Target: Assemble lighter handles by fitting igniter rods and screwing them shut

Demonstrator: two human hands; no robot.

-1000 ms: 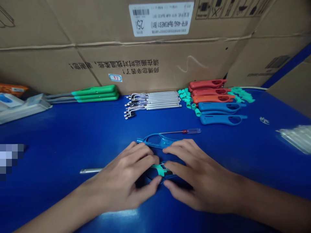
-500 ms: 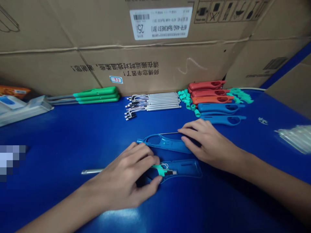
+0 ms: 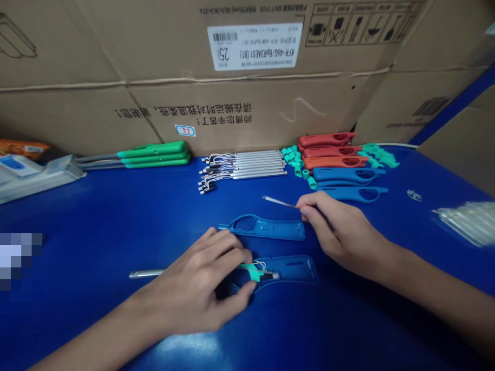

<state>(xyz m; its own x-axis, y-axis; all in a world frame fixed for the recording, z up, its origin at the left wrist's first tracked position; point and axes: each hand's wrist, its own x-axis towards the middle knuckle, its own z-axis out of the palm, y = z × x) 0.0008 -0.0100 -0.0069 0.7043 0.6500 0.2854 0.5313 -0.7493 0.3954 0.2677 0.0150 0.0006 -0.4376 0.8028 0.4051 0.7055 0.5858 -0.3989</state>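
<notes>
Carton label (image 3: 255, 46): KFR-46G/BpR3AES1 (B1). Left hand (image 3: 193, 288) and right hand (image 3: 342, 232) apart, the right pinching a screwdriver shaft (image 3: 280, 201) now up off the table (image 3: 96, 330), the left clamped on a teal clip (image 3: 251, 272) in a blue plastic shell (image 3: 296, 270).

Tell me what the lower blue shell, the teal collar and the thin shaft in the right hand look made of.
The lower blue shell looks like moulded plastic: smooth, satin sheen, rounded formed edges. The teal collar also looks like plastic, with an even, opaque colour, though it's small here. The thin shaft looks like bright metal, probably steel, from its grey glint; blur hides the finish.
</notes>
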